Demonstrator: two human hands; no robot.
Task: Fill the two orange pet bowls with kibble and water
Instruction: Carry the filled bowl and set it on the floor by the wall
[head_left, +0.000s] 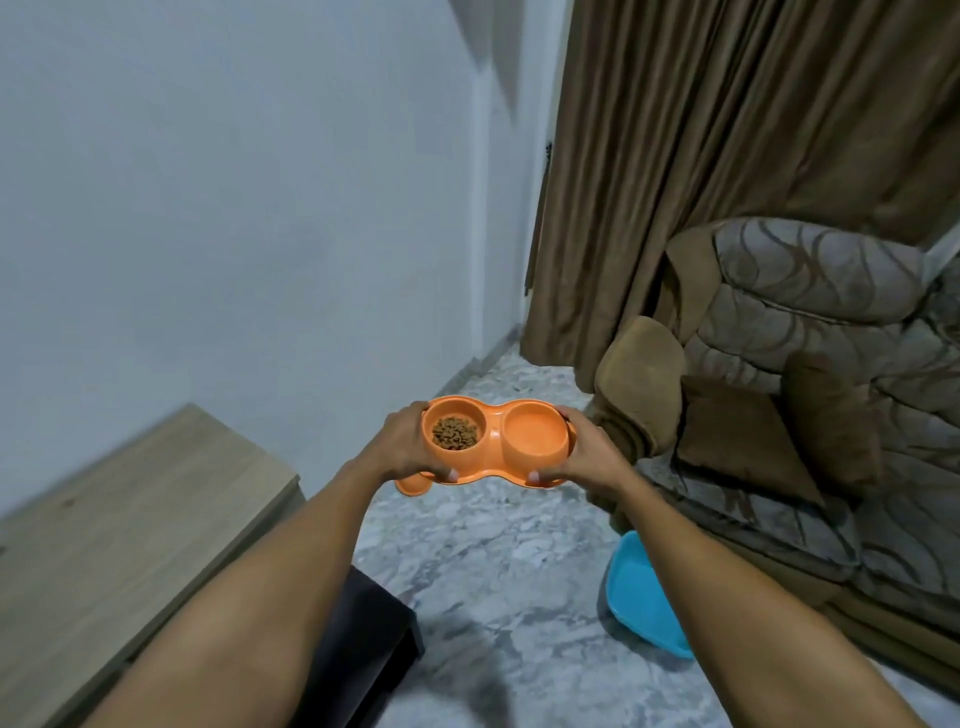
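I hold an orange double pet bowl (496, 415) in the air above the floor, one hand at each end. My left hand (402, 441) grips the left end and my right hand (584, 452) grips the right end. Brown kibble (455, 433) lies in the left bowl. The right bowl (535, 434) looks smooth inside; whether it holds water I cannot tell. A small orange piece (413, 487) hangs below the left end.
A wooden cabinet top (130, 519) stands at the left, with a dark low piece of furniture (363, 634) beside it. A patterned sofa (805, 389) fills the right, a blue plastic basin (644, 597) in front of it. Brown curtains (727, 130) hang behind. The floor is grey marble (493, 545).
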